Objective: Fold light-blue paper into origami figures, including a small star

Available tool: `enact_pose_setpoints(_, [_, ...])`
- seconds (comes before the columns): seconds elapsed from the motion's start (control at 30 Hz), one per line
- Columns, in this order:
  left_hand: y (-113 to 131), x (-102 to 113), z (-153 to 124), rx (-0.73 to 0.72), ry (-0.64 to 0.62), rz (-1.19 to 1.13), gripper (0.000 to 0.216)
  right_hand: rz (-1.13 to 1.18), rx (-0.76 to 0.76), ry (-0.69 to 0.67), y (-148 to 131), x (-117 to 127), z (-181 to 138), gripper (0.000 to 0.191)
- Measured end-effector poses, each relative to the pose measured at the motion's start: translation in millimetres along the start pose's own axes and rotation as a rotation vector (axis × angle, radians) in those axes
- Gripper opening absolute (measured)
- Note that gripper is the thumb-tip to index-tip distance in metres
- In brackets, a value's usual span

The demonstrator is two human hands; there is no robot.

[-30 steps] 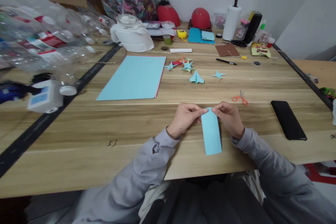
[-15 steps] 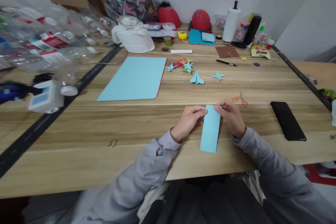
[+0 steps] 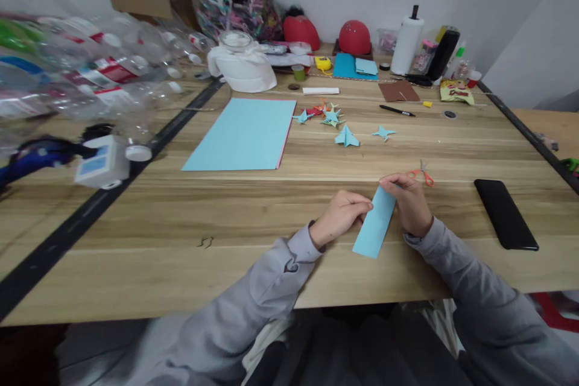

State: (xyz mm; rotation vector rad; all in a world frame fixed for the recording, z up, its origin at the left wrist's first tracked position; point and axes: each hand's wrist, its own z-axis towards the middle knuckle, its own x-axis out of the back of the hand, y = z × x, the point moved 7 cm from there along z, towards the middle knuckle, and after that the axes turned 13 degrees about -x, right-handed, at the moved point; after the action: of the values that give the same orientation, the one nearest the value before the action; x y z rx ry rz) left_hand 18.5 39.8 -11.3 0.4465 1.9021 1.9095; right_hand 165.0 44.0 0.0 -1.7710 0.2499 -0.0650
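A narrow light-blue strip of paper (image 3: 376, 226) is held tilted over the front of the table, its upper end leaning right. My left hand (image 3: 344, 216) pinches its left edge between thumb and fingers. At the top right corner my right hand (image 3: 407, 200) grips it, thumb on the face and fingers behind. Orange-handled scissors (image 3: 421, 175) lie just beyond my right hand. Farther back are a blue folded paper plane (image 3: 347, 136), a smaller blue folded piece (image 3: 383, 132) and a cluster of coloured folded shapes (image 3: 332, 114).
A stack of large blue sheets (image 3: 242, 132) lies at left centre. Plastic bottles (image 3: 108, 72) and a white box with a cable (image 3: 103, 163) crowd the left side. A black phone (image 3: 505, 214) rests at right. A pen (image 3: 397, 111) and brown paper (image 3: 398, 91) are farther back.
The paper strip has tilted, its top swinging right. My left hand has slid from near the top corner down the strip's left edge. The view has shifted slightly left.
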Motion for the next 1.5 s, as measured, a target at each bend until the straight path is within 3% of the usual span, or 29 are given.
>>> enact_pose_setpoints(0.17, [-0.7, -4.7, -0.9, 0.006, -0.061, 0.054, 0.022, 0.131, 0.014, 0.182, -2.1, 34.6, 19.1, 0.027])
enact_pose_setpoints(0.3, [-3.5, -4.3, -1.7, 0.068, -0.037, 0.008, 0.016, 0.216, 0.017, 0.239, 3.4, 55.7, 37.1, 0.035])
enact_pose_setpoints(0.43, [-0.6, -2.8, -0.8, 0.038, -0.039, 0.0, 0.014, 0.317, -0.003, 0.346, 8.5, 76.8, 47.7, 0.036])
enact_pose_setpoints(0.53, [4.6, 9.2, 2.1, -0.056, 0.089, 0.014, 0.015, 0.285, -0.014, 0.287, 4.3, 73.0, 46.9, 0.034])
enact_pose_setpoints(0.67, [16.7, 25.8, 2.7, -0.248, 0.293, 0.075, 0.019, 0.222, -0.136, 0.174, 6.4, 44.7, 28.2, 0.035])
enact_pose_setpoints(0.77, [16.5, 13.9, 4.3, -0.253, 0.165, 0.084, 0.028, 0.103, -0.163, 0.051, 7.8, 15.1, 8.8, 0.036])
enact_pose_setpoints(0.87, [16.0, -3.1, 3.0, -0.252, -0.005, 0.101, 0.033, -0.019, -0.079, -0.028, 3.4, -3.5, -5.4, 0.033])
enact_pose_setpoints(1.07, [15.7, -6.4, -0.6, -0.233, -0.036, 0.145, 0.037, -0.164, -0.046, -0.128, -0.8, -13.0, -10.7, 0.029])
enact_pose_setpoints(1.2, [11.7, -3.0, -0.3, -0.159, -0.08, 0.157, 0.029, -0.07, -0.071, -0.067, -0.1, -4.3, -4.7, 0.029])
enact_pose_setpoints(1.33, [9.7, 2.3, 0.2, -0.139, -0.074, 0.168, 0.02, 0.054, -0.038, 0.139, -3.0, 22.8, 7.1, 0.027])
enact_pose_setpoints(1.5, [2.7, 4.7, 1.6, -0.124, -0.021, 0.057, 0.031, 0.134, 0.013, 0.271, -3.4, 50.7, 25.1, 0.03])
